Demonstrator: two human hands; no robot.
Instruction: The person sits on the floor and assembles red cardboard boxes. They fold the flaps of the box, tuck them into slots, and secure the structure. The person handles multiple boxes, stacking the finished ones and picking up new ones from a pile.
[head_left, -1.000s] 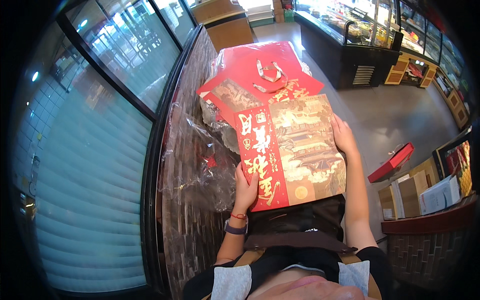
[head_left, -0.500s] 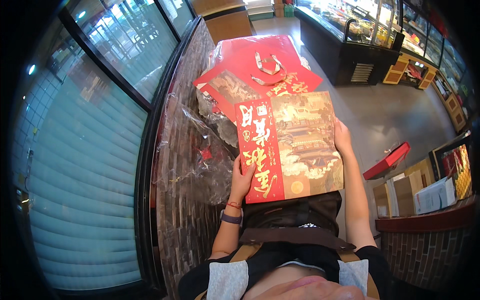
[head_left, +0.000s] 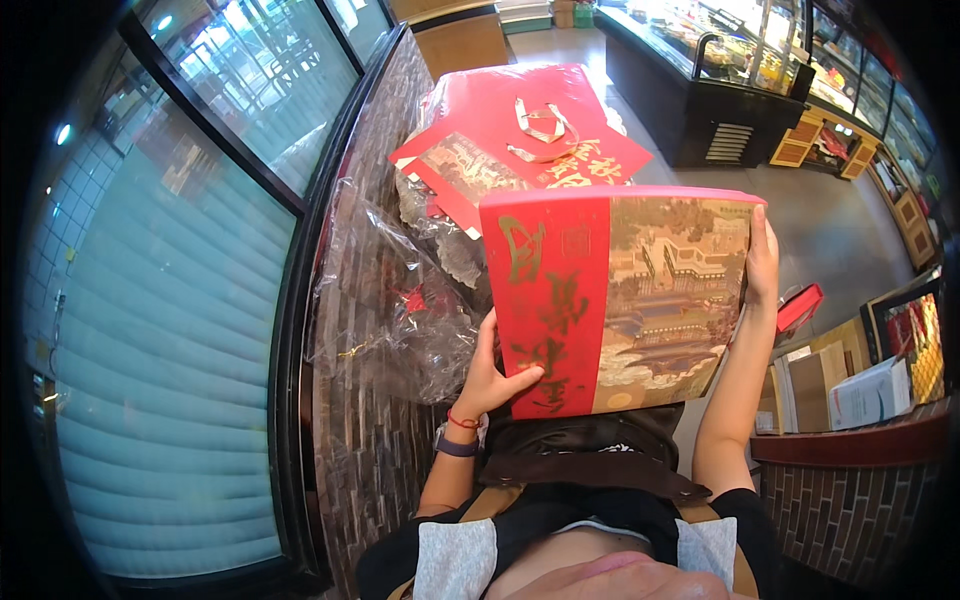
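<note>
Between my hands is a broad, flat gift box (head_left: 660,310), red on the left with gold characters and printed on the right with a gold and brown pavilion scene. The characters stand upside down to me, and a thin pinkish edge shows along the far side. My left hand (head_left: 495,375) grips the near left edge, thumb on the front, fingers mostly hidden behind. My right hand (head_left: 763,260) holds the right edge near the far corner. Beyond the box, red paper gift bags (head_left: 475,95) with pale ribbon handles (head_left: 540,120) lie overlapping on a plastic-wrapped pile.
Crumpled clear plastic (head_left: 400,320) lies left of the box, beside a brick-patterned surface (head_left: 350,480). A dark-framed window (head_left: 180,350) runs along the left. At far right stands a glass display counter (head_left: 690,110). Cardboard pieces (head_left: 810,385) and a red bag (head_left: 800,305) are nearer on the right.
The gift box has shifted right and tilted, so its far edge now shows. My right hand has moved up and right with it; my left thumb lies further across the front.
</note>
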